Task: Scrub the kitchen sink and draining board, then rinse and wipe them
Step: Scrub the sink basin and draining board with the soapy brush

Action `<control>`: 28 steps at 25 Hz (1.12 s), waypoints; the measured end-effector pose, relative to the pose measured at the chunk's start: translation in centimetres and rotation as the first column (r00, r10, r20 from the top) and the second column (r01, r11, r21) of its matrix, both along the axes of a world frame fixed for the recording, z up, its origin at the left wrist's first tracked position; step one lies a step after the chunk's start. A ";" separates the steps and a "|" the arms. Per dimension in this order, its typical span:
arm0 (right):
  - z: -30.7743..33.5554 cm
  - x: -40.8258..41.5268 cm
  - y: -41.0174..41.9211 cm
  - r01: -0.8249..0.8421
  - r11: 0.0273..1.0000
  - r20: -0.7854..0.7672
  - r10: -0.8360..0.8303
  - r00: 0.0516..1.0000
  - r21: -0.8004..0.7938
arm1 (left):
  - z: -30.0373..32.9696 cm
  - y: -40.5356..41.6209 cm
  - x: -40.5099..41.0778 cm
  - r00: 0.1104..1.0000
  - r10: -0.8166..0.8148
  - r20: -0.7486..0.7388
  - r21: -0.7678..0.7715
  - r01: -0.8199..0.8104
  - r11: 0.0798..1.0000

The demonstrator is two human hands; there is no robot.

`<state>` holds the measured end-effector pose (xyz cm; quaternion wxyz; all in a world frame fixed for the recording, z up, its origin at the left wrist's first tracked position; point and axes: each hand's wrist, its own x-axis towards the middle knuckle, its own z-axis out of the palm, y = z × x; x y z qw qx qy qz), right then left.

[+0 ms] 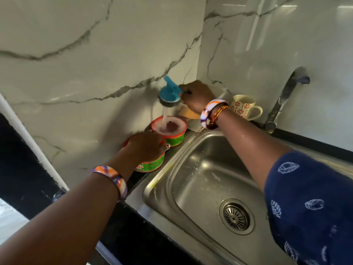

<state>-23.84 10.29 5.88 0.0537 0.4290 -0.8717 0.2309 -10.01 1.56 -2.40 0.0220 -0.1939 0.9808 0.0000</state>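
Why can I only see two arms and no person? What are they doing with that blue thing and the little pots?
The camera sits on the person's head and looks down, so you see only their arms, as if through their eyes. They stand at a metal sink in a kitchen corner. The right hand holds the blue tap on the wall, and water runs from it. The left hand rests on a green tub and holds a small lid under the water, above a second tub. Something dark lies in the lid; I cannot tell what. A flowery mug stands behind the sink, beside a silver tap.
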 end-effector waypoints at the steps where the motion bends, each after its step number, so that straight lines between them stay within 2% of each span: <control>1: 0.1 0.4 0.3 0.003 1.000 -0.007 -0.003 1.000 0.002 | 0.1 0.0 0.3 1.000 0.003 -0.006 0.009 -0.003 1.000; 4: -3.8 1.4 1.2 -0.009 0.984 0.023 0.005 1.000 0.178 | -0.1 0.4 1.4 0.997 -0.021 -0.070 -0.019 0.020 1.000; 5: -5.0 1.8 1.9 0.005 0.990 0.089 -0.018 0.996 0.143 | -0.2 0.6 2.1 0.991 -0.015 -0.132 -0.021 0.013 1.000; 7: -5.8 2.7 4.0 0.069 0.996 0.280 -0.049 0.959 -0.060 | -1.0 1.6 4.0 0.960 0.066 -0.273 0.026 -0.061 0.998; 9: -6.3 4.5 7.7 0.157 0.953 0.497 -0.007 0.867 -0.261 | -1.8 3.0 6.1 0.898 0.168 -0.406 0.098 -0.140 0.985; 10: -6.9 5.7 9.7 0.200 0.941 0.614 0.011 0.789 -0.274 | -2.4 3.9 6.9 0.867 0.209 -0.452 0.130 -0.168 0.977; 11: -7.8 6.8 11.7 0.234 0.942 0.740 0.021 0.672 -0.240 | -3.0 4.9 7.6 0.837 0.252 -0.485 0.164 -0.196 0.967; 13: -10.1 8.1 14.3 0.288 0.955 0.927 -0.039 0.373 -0.076 | -4.1 6.8 8.4 0.793 0.354 -0.495 0.235 -0.270 0.934; 14: -11.4 8.6 14.8 0.290 0.957 0.970 -0.085 0.229 0.015 | -4.5 7.7 8.6 0.768 0.413 -0.490 0.281 -0.310 0.908; 16: -14.3 8.9 14.7 0.272 0.952 0.987 -0.156 0.038 0.140 | -5.3 9.2 8.8 0.717 0.530 -0.453 0.368 -0.390 0.844; 19: -17.1 7.8 14.6 0.156 0.958 0.969 -0.229 -0.092 0.241 | -6.3 10.7 8.4 0.679 0.652 -0.337 0.409 -0.518 0.751; 21: -16.6 6.4 14.7 0.111 0.976 0.957 -0.156 -0.243 0.187 | -6.8 11.4 8.1 0.676 0.689 -0.262 0.383 -0.583 0.717; 22: -16.4 5.9 14.7 0.110 0.984 0.952 -0.103 -0.290 0.140 | -7.1 11.7 8.0 0.668 0.704 -0.242 0.367 -0.608 0.704; 23: -16.7 5.9 14.8 0.098 0.987 0.955 -0.098 -0.280 0.130 | -7.3 11.8 7.8 0.659 0.713 -0.241 0.351 -0.626 0.697; 25: -17.9 6.2 15.3 0.033 0.978 0.960 -0.194 -0.200 0.204 | -7.4 11.7 7.5 0.642 0.726 -0.247 0.331 -0.648 0.686; 26: -18.5 6.2 15.5 -0.003 0.977 0.957 -0.208 -0.201 0.211 | -7.3 11.7 7.4 0.636 0.730 -0.249 0.321 -0.657 0.682; 28: -18.6 5.2 15.0 0.006 0.992 0.942 -0.119 -0.314 0.128 | -7.4 11.4 7.2 0.645 0.718 -0.260 0.285 -0.660 0.696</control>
